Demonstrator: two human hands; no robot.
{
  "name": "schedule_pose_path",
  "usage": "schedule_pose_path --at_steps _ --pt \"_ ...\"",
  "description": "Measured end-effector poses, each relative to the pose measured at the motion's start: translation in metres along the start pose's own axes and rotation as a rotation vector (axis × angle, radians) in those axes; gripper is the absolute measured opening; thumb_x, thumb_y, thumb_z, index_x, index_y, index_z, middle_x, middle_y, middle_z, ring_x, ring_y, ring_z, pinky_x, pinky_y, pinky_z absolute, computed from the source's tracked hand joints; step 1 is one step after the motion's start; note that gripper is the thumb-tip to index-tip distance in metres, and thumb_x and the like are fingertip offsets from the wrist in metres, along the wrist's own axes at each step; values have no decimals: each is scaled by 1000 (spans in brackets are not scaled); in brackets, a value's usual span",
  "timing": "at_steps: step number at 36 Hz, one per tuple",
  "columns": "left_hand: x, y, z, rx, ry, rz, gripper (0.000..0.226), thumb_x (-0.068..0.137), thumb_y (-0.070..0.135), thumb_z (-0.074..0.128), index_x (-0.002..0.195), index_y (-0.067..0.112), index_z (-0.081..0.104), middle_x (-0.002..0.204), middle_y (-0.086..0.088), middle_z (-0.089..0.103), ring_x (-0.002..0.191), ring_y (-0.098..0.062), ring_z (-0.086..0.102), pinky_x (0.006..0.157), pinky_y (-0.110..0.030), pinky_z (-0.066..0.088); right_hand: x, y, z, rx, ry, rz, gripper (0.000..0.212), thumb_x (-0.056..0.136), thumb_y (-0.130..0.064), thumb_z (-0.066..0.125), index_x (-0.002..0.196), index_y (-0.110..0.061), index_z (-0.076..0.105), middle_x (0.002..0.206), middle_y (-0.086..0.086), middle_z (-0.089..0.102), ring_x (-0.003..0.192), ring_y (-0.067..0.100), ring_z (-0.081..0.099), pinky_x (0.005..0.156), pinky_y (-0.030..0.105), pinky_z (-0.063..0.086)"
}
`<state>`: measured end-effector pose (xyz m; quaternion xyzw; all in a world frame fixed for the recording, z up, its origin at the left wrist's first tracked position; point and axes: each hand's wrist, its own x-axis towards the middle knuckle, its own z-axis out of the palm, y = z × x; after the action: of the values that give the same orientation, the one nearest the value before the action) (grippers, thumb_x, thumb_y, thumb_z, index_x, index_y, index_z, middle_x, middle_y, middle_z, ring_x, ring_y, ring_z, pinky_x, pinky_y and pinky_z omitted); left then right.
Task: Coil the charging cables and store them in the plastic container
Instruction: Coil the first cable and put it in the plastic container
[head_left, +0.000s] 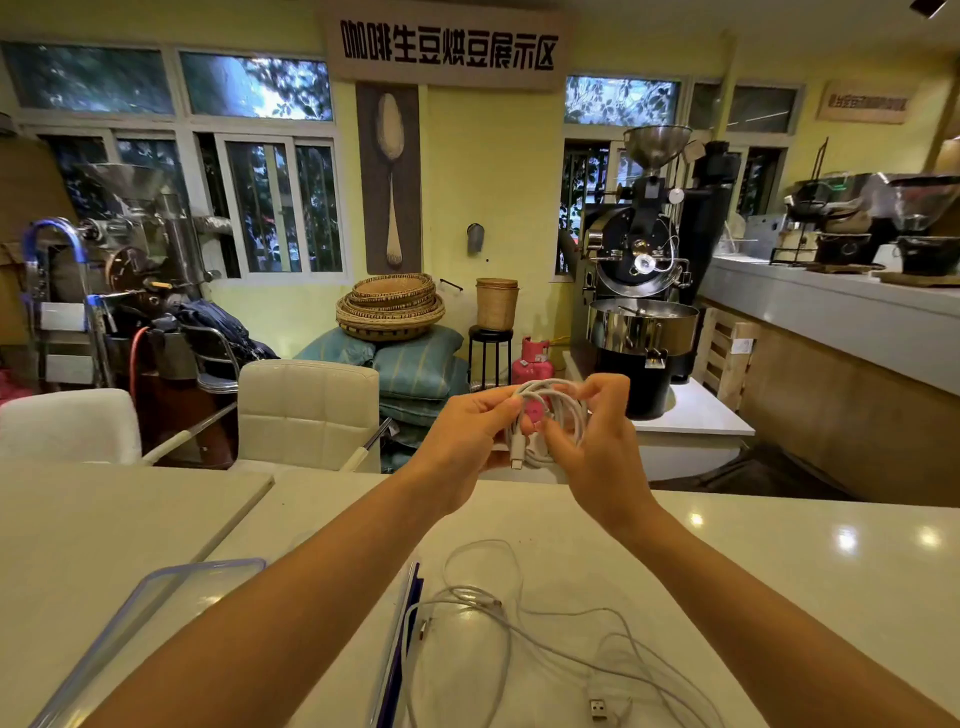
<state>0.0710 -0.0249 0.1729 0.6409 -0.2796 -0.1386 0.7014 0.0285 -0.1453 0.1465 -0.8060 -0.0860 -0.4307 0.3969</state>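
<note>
Both hands are raised above the far edge of the white table, holding one coiled white cable (558, 410). My left hand (467, 441) pinches the coil's left side, and a white connector end hangs down below it. My right hand (592, 441) grips the coil's right side with its fingers through the loops. Loose white cables (524, 629) lie tangled on the table near me, one ending in a USB plug (598, 709). The clear plastic container (156, 618) with a blue rim sits at the lower left, partly behind my left forearm.
A clear lid with a dark blue edge (402, 639) lies between my forearms. White padded chairs (306, 410) stand beyond the table. A black coffee roaster (641, 291) and a long counter (831, 306) are at the back right.
</note>
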Motion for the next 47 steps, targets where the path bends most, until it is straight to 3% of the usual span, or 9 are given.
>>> schedule_pose_path --at_steps 4,7,13,19,25,34,38,42,47 --pt "-1 -6 -4 27 -4 -11 32 95 16 40 84 28 68 56 4 56 63 -14 52 67 -29 49 5 0 -1 -9 -119 76 43 83 -4 58 115 -22 34 84 -8 57 80 19 63 73 33 57" --pt "0 -7 -7 79 8 6 33 94 17 42 80 32 67 58 3 55 59 -12 52 56 -21 51 6 0 0 -109 -194 117 45 85 -8 56 126 -12 38 103 11 62 93 26 61 80 44 55" --pt "1 -14 -14 218 33 77 32 94 16 43 79 33 66 62 -1 54 64 -17 50 52 -18 44 9 1 10 -311 -246 77 17 88 -19 50 102 -12 55 92 12 63 80 23 56 71 43 52" --pt "-1 -17 -28 329 12 93 28 93 13 45 80 26 67 59 -1 53 53 -10 47 44 -9 44 12 2 16 -513 -348 9 29 92 -36 41 103 -15 58 90 10 67 80 24 59 72 43 52" --pt "-3 -12 -44 450 -18 36 24 92 17 48 79 19 69 60 0 54 53 -10 46 51 -17 40 17 -4 26 -578 -422 16 31 92 -38 42 88 -14 61 79 7 64 71 22 55 64 38 48" --pt "-15 -5 -82 892 -65 29 30 89 26 53 78 1 66 53 2 52 50 -11 45 51 -19 35 20 -17 62 -415 -586 119 22 88 -33 52 93 -12 49 86 12 63 77 29 58 67 45 49" --pt "-25 -10 -106 1082 30 72 37 85 32 57 81 -2 71 52 -3 56 45 -7 42 42 -9 34 18 -22 86 -328 -720 176 25 87 -30 56 93 -10 43 84 13 57 71 23 50 53 31 35" --pt "-37 -24 -127 1203 107 25 30 86 26 58 86 0 73 77 -22 71 61 -19 52 57 -26 39 11 -24 118 -211 -843 271 21 87 -26 56 90 -12 42 82 6 55 76 22 50 53 27 36" --pt "-50 -60 -151 1367 118 -175 25 90 21 50 98 6 70 96 -17 70 82 -24 62 75 -31 49 -11 -20 160 -79 -954 465 18 88 -22 54 82 -12 40 67 2 55 57 13 52 44 21 42"
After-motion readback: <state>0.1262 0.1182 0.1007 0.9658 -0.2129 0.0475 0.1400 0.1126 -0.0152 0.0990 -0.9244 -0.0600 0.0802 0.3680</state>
